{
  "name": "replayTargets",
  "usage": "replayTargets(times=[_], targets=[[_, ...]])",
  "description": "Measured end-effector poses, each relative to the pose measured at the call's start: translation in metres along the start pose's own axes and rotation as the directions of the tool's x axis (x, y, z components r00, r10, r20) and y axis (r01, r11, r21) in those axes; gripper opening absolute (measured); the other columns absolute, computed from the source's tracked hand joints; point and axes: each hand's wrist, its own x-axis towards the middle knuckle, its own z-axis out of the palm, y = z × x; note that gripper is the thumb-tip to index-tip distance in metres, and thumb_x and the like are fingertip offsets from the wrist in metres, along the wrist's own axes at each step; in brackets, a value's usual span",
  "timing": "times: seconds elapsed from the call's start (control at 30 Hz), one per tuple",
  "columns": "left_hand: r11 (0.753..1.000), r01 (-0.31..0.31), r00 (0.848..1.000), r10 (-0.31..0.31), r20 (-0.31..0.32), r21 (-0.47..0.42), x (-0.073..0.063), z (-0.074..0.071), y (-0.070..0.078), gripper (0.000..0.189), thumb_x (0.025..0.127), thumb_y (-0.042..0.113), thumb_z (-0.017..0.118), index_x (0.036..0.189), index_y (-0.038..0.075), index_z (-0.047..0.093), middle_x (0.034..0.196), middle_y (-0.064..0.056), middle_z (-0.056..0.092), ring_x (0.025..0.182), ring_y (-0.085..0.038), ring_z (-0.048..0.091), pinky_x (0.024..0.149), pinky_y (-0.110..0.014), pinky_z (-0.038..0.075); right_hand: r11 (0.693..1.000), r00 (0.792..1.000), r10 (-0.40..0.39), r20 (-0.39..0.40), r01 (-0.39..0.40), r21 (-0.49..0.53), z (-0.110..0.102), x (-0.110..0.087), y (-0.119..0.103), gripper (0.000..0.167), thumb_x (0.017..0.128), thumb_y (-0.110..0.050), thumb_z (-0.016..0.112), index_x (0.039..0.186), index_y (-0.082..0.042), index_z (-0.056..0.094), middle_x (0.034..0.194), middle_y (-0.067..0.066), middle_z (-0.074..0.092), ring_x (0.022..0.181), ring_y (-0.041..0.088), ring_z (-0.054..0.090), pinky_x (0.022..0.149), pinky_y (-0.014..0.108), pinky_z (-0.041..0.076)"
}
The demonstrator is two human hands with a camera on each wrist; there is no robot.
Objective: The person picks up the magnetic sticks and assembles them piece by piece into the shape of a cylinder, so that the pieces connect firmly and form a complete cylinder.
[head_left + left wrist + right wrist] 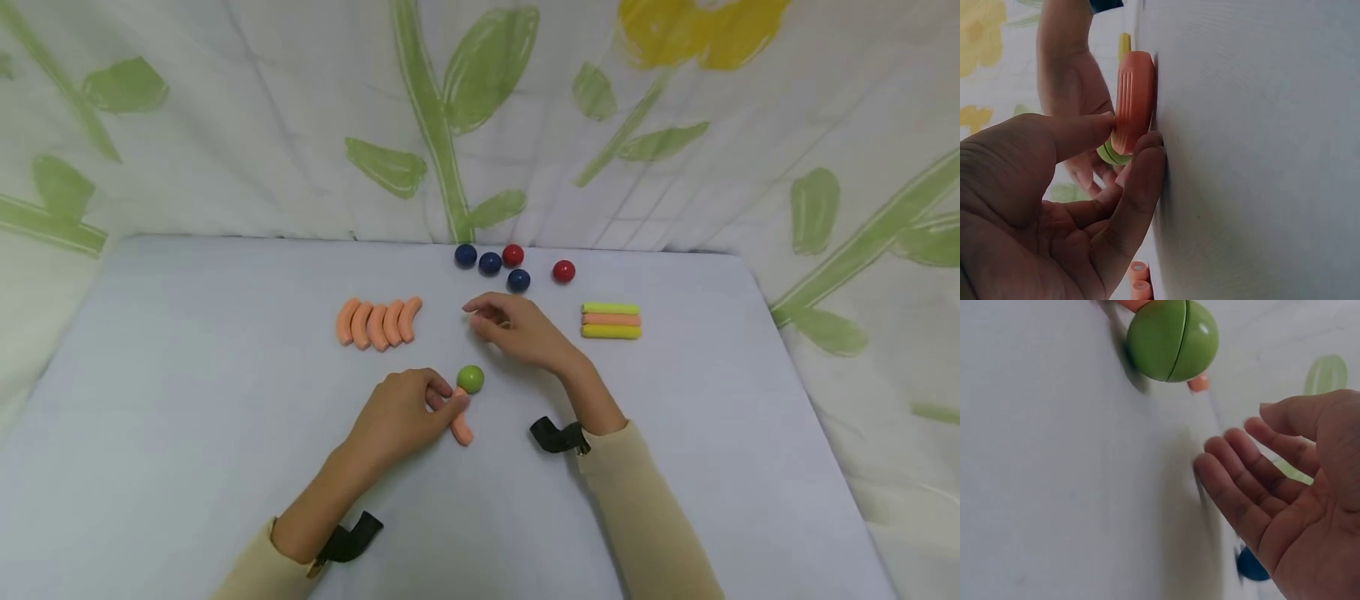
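Note:
My left hand (pixel 401 412) pinches a curved orange piece (pixel 461 430) low over the white table, thumb on one side and fingertips near its end. Grooves run along the side of this orange piece (pixel 1132 100) in the left wrist view. A green ball (pixel 470 379) sits right at the piece's far end; the right wrist view shows a seam around the ball (pixel 1172 340). Beyond the ball, my right hand (pixel 521 333) hovers with relaxed, slightly bent fingers (pixel 1222 481) and nothing in its grasp.
Several curved orange pieces (pixel 377 325) lie in a row at left. At the back are three navy balls (pixel 490 264) and two red balls (pixel 564 271). Yellow and orange sticks (pixel 611 320) lie side by side at right. A leaf-patterned curtain (pixel 300 125) borders the table's back edge.

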Motion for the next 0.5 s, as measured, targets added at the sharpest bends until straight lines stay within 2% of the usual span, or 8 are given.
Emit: replayTargets(times=[0.1,0.23,0.33,0.5], targets=[[1.0,0.004,1.0,-0.004,-0.006,-0.001,0.0,0.001,0.003,0.027,0.097,0.038,0.075,0.102,0.012,0.077,0.078,0.005,0.073,0.072,-0.011,0.065,0.066,-0.03,0.05,0.997,0.998,-0.057,0.005,0.057,-0.043,0.0,0.011,-0.004,0.028,0.107,-0.018,0.062,0.131,-0.007,0.071,0.124,0.008,0.074,0.115,0.02,0.069,0.107,0.039,0.056],[0.998,0.039,0.998,-0.036,0.053,-0.046,0.001,0.0,0.006,0.018,0.095,0.031,0.072,0.096,0.013,0.074,0.071,0.009,0.073,0.07,-0.01,0.065,0.064,-0.029,0.049,0.982,0.988,-0.144,0.062,0.15,-0.111,0.0,0.025,-0.014,0.028,0.107,-0.016,0.063,0.132,-0.007,0.071,0.129,0.008,0.073,0.121,0.022,0.068,0.107,0.04,0.056],[0.995,0.046,0.996,-0.039,0.086,-0.084,0.001,-0.002,0.007,0.013,0.094,0.026,0.069,0.094,0.013,0.07,0.061,0.01,0.071,0.066,-0.011,0.065,0.062,-0.03,0.047,0.959,0.972,-0.206,0.109,0.223,-0.176,0.004,0.034,-0.019,0.027,0.106,-0.013,0.064,0.131,-0.008,0.072,0.131,0.006,0.072,0.126,0.021,0.065,0.11,0.038,0.053],[0.997,0.027,0.997,-0.022,0.075,-0.068,-0.002,-0.008,0.003,0.017,0.094,0.024,0.068,0.103,0.011,0.073,0.064,0.011,0.071,0.067,-0.011,0.063,0.062,-0.029,0.047,0.931,0.941,-0.273,0.202,0.311,-0.191,0.016,0.049,-0.026,0.029,0.105,-0.007,0.062,0.132,-0.009,0.072,0.139,0.005,0.069,0.136,0.02,0.061,0.118,0.037,0.046]])
